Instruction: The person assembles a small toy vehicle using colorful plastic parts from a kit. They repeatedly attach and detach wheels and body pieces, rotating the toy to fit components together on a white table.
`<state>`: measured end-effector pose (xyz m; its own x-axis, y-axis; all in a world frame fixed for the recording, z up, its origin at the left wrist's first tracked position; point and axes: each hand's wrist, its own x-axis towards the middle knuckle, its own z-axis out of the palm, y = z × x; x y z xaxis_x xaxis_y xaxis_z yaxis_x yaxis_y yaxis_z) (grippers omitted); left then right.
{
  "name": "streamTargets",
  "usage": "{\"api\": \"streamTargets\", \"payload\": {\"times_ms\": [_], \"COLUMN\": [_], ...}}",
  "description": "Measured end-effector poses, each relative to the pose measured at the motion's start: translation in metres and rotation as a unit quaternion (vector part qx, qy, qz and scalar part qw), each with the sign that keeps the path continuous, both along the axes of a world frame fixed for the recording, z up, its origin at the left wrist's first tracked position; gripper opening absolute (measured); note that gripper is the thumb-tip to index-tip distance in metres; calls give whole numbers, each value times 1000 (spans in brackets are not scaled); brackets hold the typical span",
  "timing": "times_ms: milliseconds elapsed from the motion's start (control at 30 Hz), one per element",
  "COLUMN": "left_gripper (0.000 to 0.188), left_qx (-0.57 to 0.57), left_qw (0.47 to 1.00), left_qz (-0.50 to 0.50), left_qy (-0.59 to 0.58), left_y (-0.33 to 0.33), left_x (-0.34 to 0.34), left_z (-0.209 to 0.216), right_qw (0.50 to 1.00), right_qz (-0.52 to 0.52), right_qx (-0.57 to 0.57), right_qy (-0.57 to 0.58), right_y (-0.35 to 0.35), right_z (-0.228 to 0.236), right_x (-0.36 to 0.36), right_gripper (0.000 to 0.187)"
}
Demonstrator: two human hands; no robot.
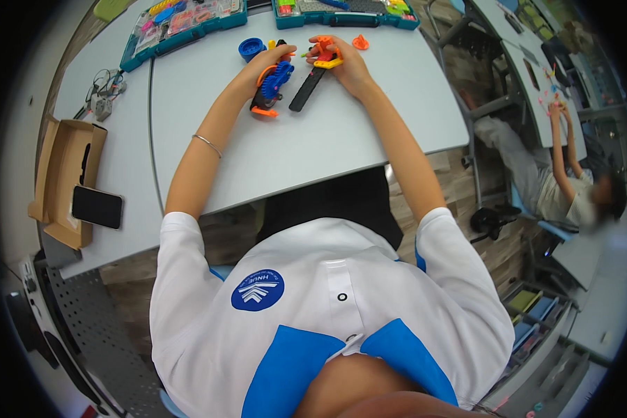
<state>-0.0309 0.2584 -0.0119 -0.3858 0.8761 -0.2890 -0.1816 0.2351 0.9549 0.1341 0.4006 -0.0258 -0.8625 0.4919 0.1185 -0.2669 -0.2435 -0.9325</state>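
My left hand (259,68) is closed round a building-kit assembly of black beams with a blue gear (277,79) and orange end pieces (264,111). In my right hand (348,68) a second piece is gripped: a long black beam (307,89) slanting down toward the left, with yellow and orange parts at its upper end. The two pieces are apart, with a narrow gap between them. Just beyond my left hand, a blue wheel-like part (251,49) rests on the table. A small orange part (360,42) lies past my right hand.
Two teal cases (186,38) (348,19) of colourful parts stand along the far edge of the white table (223,174). At left are grey wired modules (103,104), an open cardboard box (94,150) and a black phone (97,207). Another person (564,181) sits at a table on the right.
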Motion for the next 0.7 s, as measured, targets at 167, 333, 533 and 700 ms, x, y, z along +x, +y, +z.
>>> {"api": "streamTargets", "payload": {"times_ms": [167,333,533,700], "left_gripper": [42,44,47,56], "left_qx": [-40,-11,38,7], "left_qw": [999,999,999,973], "left_qz": [5,16,-20,-66], "left_qy": [1,-27,15,223], "left_y": [2,-9,-19,-26], "left_x": [2,12,8,0], "left_z": [9,12,11,11], "right_qw": [997,997,999,1000], "right_qz": [1,6,10,21], "right_qx": [-64,-79,-35,8], "right_qy": [30,18,0,3], "right_y": [0,-4,-6,-6], "right_z": [4,7,11,1], "right_x": [3,3,9,18], "right_gripper": [41,40,40,41]}}
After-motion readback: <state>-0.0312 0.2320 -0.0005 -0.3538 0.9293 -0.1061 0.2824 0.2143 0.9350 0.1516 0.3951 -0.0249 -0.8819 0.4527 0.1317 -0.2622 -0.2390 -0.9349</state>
